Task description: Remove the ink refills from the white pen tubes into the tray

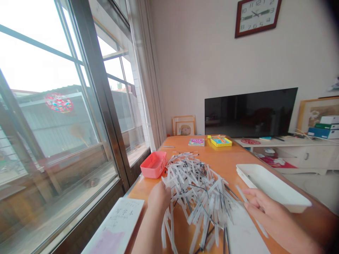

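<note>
A big heap of translucent white plastic strips [185, 176] mixed with thin black rods [202, 203] covers the middle of the wooden table. My right hand [262, 208], to the right of the heap, pinches one translucent plastic strip [241, 194] between thumb and fingers; the strip slants down past the palm. At the left edge of the heap, my left hand [159, 194] reaches in among the strips. Its fingertips are mostly hidden, so whether it grips one cannot be seen. A white sheet [246, 229] lies partly under the heap's right side.
A pink basket [153, 165] stands behind my left hand, and a long white tray [275, 187] lies beyond my right hand. A notebook [113, 225] is at the near left. Toward the far end are a pen [168, 146], a colourful booklet [196, 142] and a yellow box [220, 141].
</note>
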Action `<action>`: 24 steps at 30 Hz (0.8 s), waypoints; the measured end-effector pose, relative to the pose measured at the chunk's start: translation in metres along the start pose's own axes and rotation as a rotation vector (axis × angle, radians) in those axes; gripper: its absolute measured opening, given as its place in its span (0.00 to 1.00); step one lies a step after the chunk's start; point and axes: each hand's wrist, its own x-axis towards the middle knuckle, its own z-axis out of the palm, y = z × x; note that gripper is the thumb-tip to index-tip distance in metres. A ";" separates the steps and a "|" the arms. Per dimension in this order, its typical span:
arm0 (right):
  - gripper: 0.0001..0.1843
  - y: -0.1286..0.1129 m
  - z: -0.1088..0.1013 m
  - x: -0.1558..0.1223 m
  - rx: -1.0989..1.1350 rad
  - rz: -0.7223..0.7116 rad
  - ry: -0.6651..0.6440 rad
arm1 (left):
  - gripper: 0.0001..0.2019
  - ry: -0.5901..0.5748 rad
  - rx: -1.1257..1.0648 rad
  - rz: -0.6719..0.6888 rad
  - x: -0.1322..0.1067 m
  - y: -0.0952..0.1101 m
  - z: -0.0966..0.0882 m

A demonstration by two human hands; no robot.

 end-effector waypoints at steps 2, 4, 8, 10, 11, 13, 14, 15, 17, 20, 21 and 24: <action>0.23 0.003 0.000 0.000 0.019 0.019 -0.105 | 0.12 -0.010 -0.007 0.025 0.000 0.001 0.003; 0.24 0.006 0.000 0.001 0.032 0.053 -0.174 | 0.13 -0.005 -0.012 0.039 -0.001 0.003 0.004; 0.24 0.009 0.001 0.000 0.040 0.086 -0.207 | 0.19 0.032 -0.015 0.038 -0.001 0.004 0.002; 0.24 0.009 0.001 -0.001 0.040 0.080 -0.203 | 0.21 0.063 -0.014 0.038 -0.001 0.004 0.001; 0.24 0.008 0.001 -0.001 0.043 0.077 -0.206 | 0.21 0.080 -0.014 0.039 0.000 0.004 0.000; 0.24 0.007 0.001 -0.002 0.061 0.084 -0.219 | 0.20 0.115 -0.014 0.038 0.000 0.005 0.000; 0.24 0.006 0.001 -0.002 0.070 0.094 -0.222 | 0.19 0.135 -0.016 0.037 0.001 0.005 0.000; 0.24 0.005 0.001 -0.002 0.079 0.105 -0.221 | 0.17 0.157 -0.019 0.035 0.001 0.005 -0.001; 0.24 0.003 0.002 -0.002 0.098 0.123 -0.212 | 0.16 0.206 -0.031 0.033 0.001 0.006 -0.003; 0.25 -0.003 0.002 -0.003 0.164 0.121 -0.192 | 0.16 0.298 -0.051 0.040 -0.002 0.013 -0.008; 0.25 -0.006 0.003 -0.003 0.196 0.124 -0.198 | 0.16 0.333 -0.078 0.068 -0.006 0.018 -0.009; 0.23 -0.016 0.007 -0.004 0.286 0.152 -0.275 | 0.13 0.395 -0.316 0.307 -0.021 0.038 -0.008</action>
